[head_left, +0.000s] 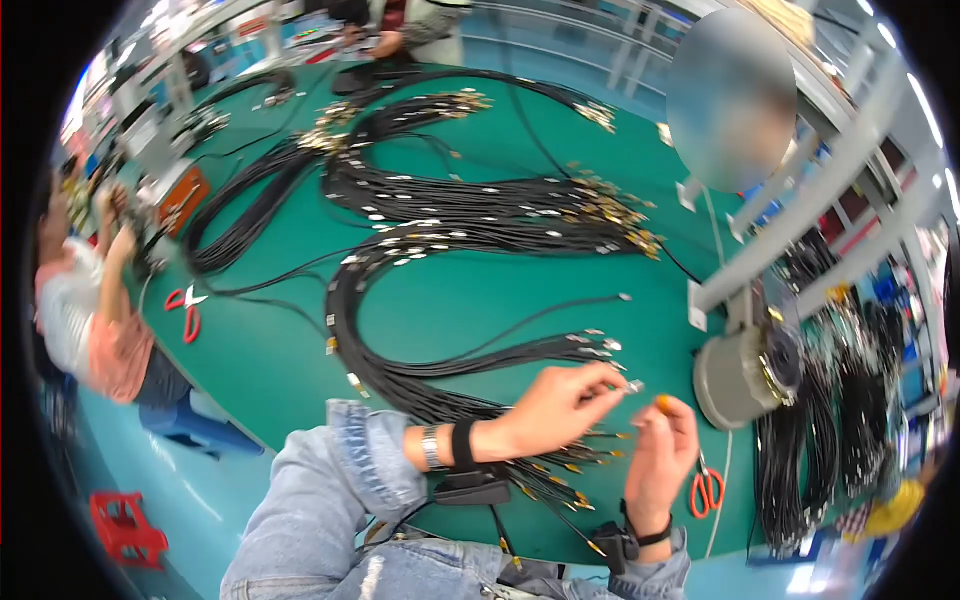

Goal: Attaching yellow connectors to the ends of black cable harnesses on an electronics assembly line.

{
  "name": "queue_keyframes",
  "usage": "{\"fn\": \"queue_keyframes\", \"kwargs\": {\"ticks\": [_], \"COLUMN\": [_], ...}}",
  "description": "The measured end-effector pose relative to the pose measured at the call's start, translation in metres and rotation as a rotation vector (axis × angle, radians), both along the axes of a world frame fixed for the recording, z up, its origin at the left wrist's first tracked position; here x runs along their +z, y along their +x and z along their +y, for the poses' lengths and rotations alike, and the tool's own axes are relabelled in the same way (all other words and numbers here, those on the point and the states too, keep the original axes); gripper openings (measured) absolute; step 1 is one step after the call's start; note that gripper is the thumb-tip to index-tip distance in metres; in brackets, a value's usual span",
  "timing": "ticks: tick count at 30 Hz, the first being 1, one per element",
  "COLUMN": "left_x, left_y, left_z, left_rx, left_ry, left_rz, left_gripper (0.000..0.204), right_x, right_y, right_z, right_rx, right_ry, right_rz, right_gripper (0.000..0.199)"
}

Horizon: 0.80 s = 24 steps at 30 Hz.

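Note:
Over the near right part of the green table, my left hand (pixel 560 408) pinches a small silvery connector (pixel 633 387) between thumb and forefinger. Close to its right is my right hand (pixel 664 455), raised with the fingers drawn together; an orange spot shows at a fingertip, and whatever the fingers hold is too small to make out. Below and behind my left hand lies a thick bundle of black cables (pixel 440 392), its ends fanning out in yellow and silver tips (pixel 572 490). A dark band and a metal watch strap circle my left wrist.
More black cable bundles (pixel 450 200) curve across the green table (pixel 480 300). Red-handled scissors (pixel 706 490) lie right of my right hand, another pair (pixel 187 312) at the left. A grey cylindrical machine (pixel 740 375) stands at the right edge. Co-workers sit left and at the far side.

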<state>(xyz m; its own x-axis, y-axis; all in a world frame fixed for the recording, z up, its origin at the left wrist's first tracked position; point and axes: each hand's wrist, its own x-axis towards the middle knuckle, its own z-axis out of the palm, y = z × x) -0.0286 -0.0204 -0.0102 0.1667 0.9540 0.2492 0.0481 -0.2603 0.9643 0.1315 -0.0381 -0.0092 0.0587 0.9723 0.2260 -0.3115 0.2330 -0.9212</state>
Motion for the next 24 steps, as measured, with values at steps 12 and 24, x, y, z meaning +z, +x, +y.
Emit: {"fn": "queue_keyframes", "kwargs": {"ticks": [12, 24], "left_x": [-0.006, -0.012], "left_y": [0.006, 0.013], "left_z": [-0.004, -0.009], "left_rx": [-0.013, 0.170], "left_ry": [-0.073, 0.056], "left_rz": [-0.086, 0.002], "left_gripper": [0.017, 0.012], "right_x": [-0.004, -0.007], "right_y": [-0.014, -0.022], "right_z": [-0.005, -0.002], "right_rx": [0.096, 0.022], "right_ry": [-0.137, -0.163], "right_rz": [0.058, 0.082], "right_gripper": [0.013, 0.003]}}
